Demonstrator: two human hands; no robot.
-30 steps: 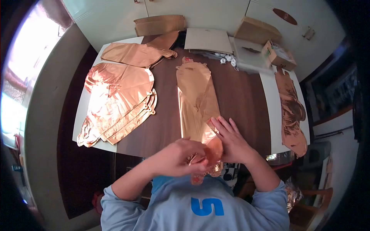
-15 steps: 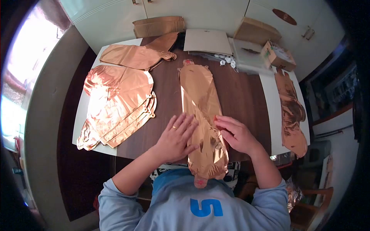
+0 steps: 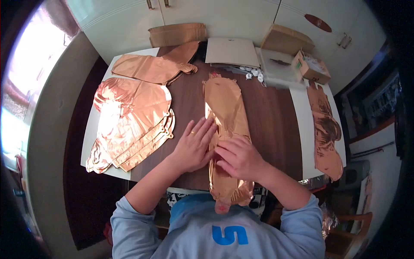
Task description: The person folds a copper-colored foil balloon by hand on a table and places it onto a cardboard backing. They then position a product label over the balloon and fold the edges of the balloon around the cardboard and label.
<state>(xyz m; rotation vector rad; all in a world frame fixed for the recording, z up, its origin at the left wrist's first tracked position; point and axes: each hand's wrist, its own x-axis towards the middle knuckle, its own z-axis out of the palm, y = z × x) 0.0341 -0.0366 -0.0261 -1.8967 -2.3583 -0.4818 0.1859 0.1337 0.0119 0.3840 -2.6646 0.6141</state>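
Note:
A flat, uninflated rose-gold foil balloon (image 3: pixel 224 97) lies lengthwise in front of me, its near end overhanging the table edge toward my shirt. My left hand (image 3: pixel 196 144) rests along its left edge, fingers stretched out and thumb on the foil. Over the balloon's middle, my right hand (image 3: pixel 240 158) has bent fingers closed on a fold of the foil; its fingertips sit close to my left thumb. The foil under both palms is hidden.
Overlapping foil balloons (image 3: pixel 138 103) cover the table's left side, with more foil (image 3: pixel 146 67) behind them. Another foil balloon (image 3: pixel 326 129) lies at the right edge. Along the back are a pale flat box (image 3: pixel 230 51), white ribbon rolls (image 3: pixel 254 73) and a small cardboard box (image 3: pixel 312 67).
My right hand has moved left from the balloon's right edge to its middle, bringing foil with it. My left hand has stayed near the left edge, shifting slightly.

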